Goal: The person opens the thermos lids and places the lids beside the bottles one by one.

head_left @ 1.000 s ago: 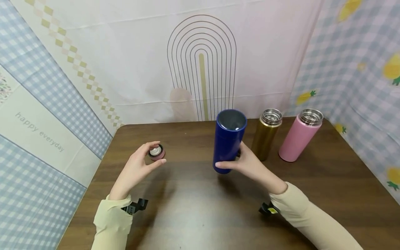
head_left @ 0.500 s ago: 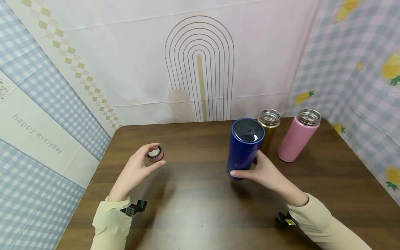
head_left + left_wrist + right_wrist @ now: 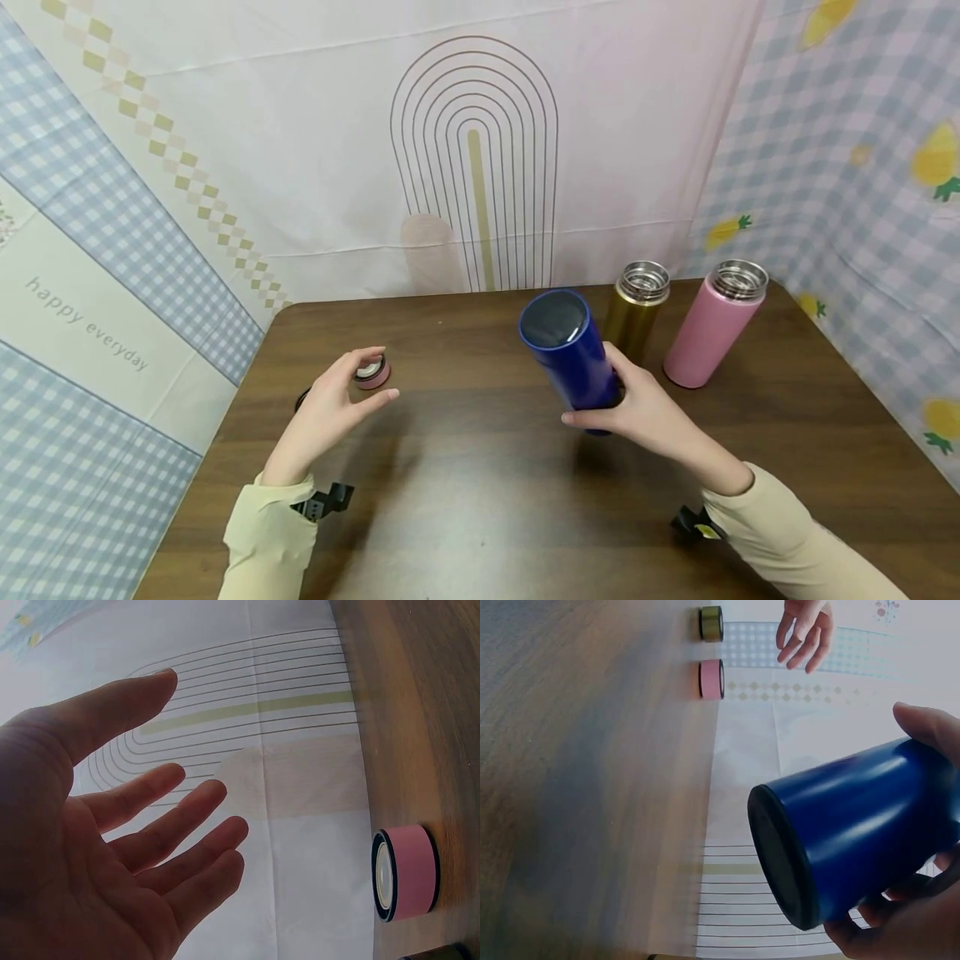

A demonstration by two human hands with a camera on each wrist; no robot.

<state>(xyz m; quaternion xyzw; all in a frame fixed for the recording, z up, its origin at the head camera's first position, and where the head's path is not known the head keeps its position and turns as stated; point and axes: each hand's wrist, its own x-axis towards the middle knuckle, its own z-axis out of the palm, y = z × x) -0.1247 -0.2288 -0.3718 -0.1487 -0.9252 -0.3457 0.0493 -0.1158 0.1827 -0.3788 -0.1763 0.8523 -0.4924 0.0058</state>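
My right hand [image 3: 643, 410] grips a blue thermos bottle [image 3: 583, 373] around its lower part, thumb in front. The bottle leans to the left, its dark glossy top facing up toward the head camera. Its black base shows in the right wrist view, raised off the table. My left hand [image 3: 327, 410] is held over the table's left side, fingers and thumb spread apart with nothing between them. Close to those fingertips lies a pink bottle cap [image 3: 373, 375], partly covered by the hand in the head view. A gold cap [image 3: 712, 623] lies beside the pink one, mostly hidden behind my left hand in the head view.
A gold bottle [image 3: 633, 321] and a pink bottle [image 3: 712, 333] stand uncapped at the table's back right, steel necks showing. The gold one is just behind my right hand. A patterned cloth [image 3: 322, 167] hangs along the back edge of the brown table [image 3: 465, 500].
My right hand has carried the blue bottle to the right and nearer, then tipped its top leftward. My left hand has stayed almost still.
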